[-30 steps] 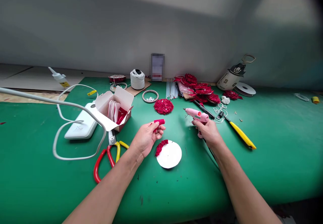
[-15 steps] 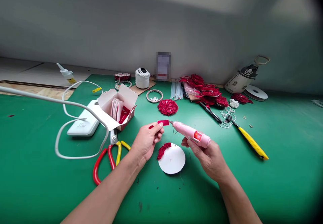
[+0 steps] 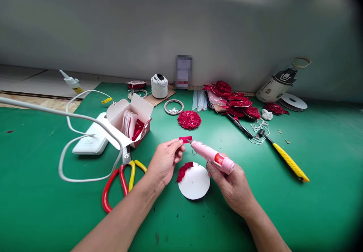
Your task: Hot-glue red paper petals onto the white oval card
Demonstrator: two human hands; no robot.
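My left hand (image 3: 167, 159) pinches one end of a short piece of red ribbon (image 3: 186, 139) between thumb and fingertips. Wrapped around the handle of a pink glue gun (image 3: 208, 154), my right hand (image 3: 231, 184) keeps its nozzle at the ribbon's face; whether it touches I cannot tell. Below both hands a white disc (image 3: 194, 185) lies flat on the table, with red gathered ribbon (image 3: 185, 171) along its upper left edge. Farther back is a round red ruffled piece (image 3: 189, 120).
Left: scissors with red handles (image 3: 106, 195), an open box (image 3: 119, 129) holding red and white pieces, a white power bank (image 3: 90, 142) with a looping cable. Right: a yellow-handled cutter (image 3: 292, 163), a black marker (image 3: 239, 126), red rosettes (image 3: 238, 102) and a bottle (image 3: 273, 87). Glue sticks (image 3: 199, 100) lie behind.
The glue gun's nozzle has moved left along the ribbon, from its right end to over its face. The view has shifted slightly.
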